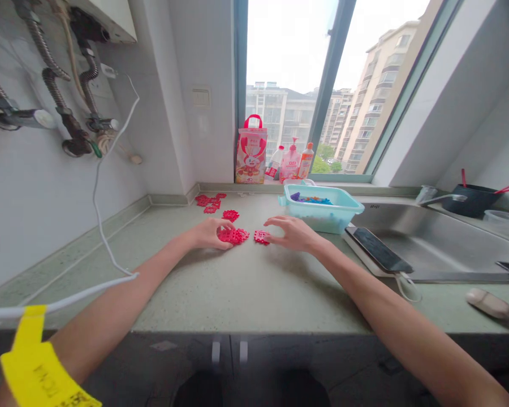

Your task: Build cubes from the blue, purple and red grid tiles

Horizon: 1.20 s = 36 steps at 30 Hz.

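Note:
My left hand (208, 233) rests on the green counter (246, 282), fingers closed on a cluster of joined red plastic pieces (234, 236). My right hand (292, 233) lies just to the right, fingertips pinching a single red piece (261, 237) close to that cluster. More loose red pieces (230, 215) lie behind them, and a small group of red pieces (209, 201) sits near the back wall. A light blue tub (322, 210) with blue and purple pieces inside stands just behind my right hand.
A phone (379, 249) lies on a white board by the steel sink (432, 240). A white cable (106, 237) hangs down the left wall. A red gift bag (251, 151) and bottles (292, 163) stand on the windowsill. A small oval object (489, 302) lies near the front right edge.

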Available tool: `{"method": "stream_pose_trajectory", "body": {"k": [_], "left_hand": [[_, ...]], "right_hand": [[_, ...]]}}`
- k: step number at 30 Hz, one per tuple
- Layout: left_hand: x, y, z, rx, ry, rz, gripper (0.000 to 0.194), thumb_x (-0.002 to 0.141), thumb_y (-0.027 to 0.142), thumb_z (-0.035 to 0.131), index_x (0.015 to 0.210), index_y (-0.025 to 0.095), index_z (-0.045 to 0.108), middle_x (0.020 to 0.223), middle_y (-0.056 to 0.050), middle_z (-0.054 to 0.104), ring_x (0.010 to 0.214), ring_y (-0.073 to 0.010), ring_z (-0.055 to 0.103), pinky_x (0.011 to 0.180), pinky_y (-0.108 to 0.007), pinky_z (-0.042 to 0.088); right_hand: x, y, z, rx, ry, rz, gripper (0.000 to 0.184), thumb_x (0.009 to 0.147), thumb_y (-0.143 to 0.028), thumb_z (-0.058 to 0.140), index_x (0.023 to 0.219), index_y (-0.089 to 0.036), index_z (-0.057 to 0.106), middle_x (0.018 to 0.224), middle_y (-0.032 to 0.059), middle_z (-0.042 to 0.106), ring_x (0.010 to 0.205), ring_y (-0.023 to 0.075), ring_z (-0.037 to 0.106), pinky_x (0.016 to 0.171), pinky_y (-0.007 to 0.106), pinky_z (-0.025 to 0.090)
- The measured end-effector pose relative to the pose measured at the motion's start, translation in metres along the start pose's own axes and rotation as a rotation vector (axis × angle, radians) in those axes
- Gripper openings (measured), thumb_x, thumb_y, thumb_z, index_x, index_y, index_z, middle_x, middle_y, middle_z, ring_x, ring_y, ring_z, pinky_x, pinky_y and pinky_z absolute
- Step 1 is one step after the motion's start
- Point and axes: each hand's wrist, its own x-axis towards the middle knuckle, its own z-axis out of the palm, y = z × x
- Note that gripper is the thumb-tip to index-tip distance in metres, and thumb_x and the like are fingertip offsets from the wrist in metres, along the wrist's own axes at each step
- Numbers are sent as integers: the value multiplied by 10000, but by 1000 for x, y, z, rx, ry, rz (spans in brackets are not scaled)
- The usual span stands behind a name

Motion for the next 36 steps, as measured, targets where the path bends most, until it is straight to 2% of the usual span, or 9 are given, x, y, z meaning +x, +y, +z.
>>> {"method": "stream_pose_trajectory", "body": {"k": [2, 5, 9, 12, 17, 25, 30, 32, 36], "left_hand": [[0, 1, 1, 11, 3, 29, 576, 712, 518, 802, 1213, 238, 755, 1085, -51, 756, 883, -248, 664, 785, -333, 491], [-2, 1, 0, -6, 23, 64, 572, 713, 538, 812, 1199, 238, 771, 1162, -57, 754, 1020, -275, 669, 862, -346, 501], [-2, 0, -2, -53, 76, 57, 562, 717, 529, 825, 1183, 218, 773, 1190, -49, 757, 1010, -259, 678, 892, -355, 512], [1, 3, 0, -76, 170, 16, 578, 728, 567, 828, 1172, 201, 774, 1128, -60, 774, 926, -243, 684, 865, -361, 525], [12, 14, 12, 2, 293, -52, 606, 757, 607, 804, 1219, 217, 763, 1149, -67, 770, 987, -263, 694, 873, -362, 524], [17, 22, 24, 132, 210, -215, 602, 772, 671, 739, 1189, 238, 771, 1104, -72, 772, 992, -303, 706, 824, -369, 510], [16, 31, 29, 213, 221, -206, 741, 722, 806, 716, 1190, 233, 749, 1108, -100, 756, 1014, -327, 697, 833, -379, 525], [16, 34, 33, 257, 247, -176, 774, 700, 803, 740, 1219, 229, 730, 1146, -110, 743, 1042, -331, 687, 843, -382, 531], [17, 35, 39, 307, 265, -103, 519, 827, 626, 702, 1172, 241, 746, 1105, -93, 745, 1022, -302, 685, 859, -374, 528]], "right_hand": [[2, -1, 16, -18, -81, 61, 417, 928, -554, 719, 1209, -248, 745, 1092, 87, 763, 974, 259, 709, 838, 332, 511], [5, 5, 27, -11, -123, 67, 327, 927, -476, 734, 1133, -226, 774, 961, 73, 764, 881, 226, 691, 766, 288, 465], [6, 9, 26, 56, -109, 58, 231, 905, -397, 744, 1043, -216, 787, 901, 41, 762, 791, 175, 664, 717, 255, 422], [6, 9, 23, 83, -109, 78, 212, 872, -363, 770, 1028, -221, 791, 874, 26, 763, 755, 158, 660, 697, 242, 412], [6, 6, 20, 74, -102, 112, 218, 874, -395, 781, 1013, -227, 802, 863, 27, 776, 754, 163, 680, 687, 242, 412], [5, 4, 13, 55, -122, 157, 245, 883, -451, 784, 987, -230, 803, 853, 30, 780, 744, 168, 681, 657, 248, 393], [4, 4, 12, 58, -128, 157, 244, 878, -427, 790, 1002, -217, 802, 851, 33, 773, 747, 169, 675, 663, 249, 392], [4, 5, 12, 57, -124, 153, 244, 880, -429, 788, 994, -213, 800, 849, 33, 771, 738, 166, 670, 657, 248, 389], [3, 9, 14, 54, -119, 137, 241, 884, -427, 783, 997, -216, 797, 849, 31, 769, 738, 167, 667, 653, 246, 390]]}}
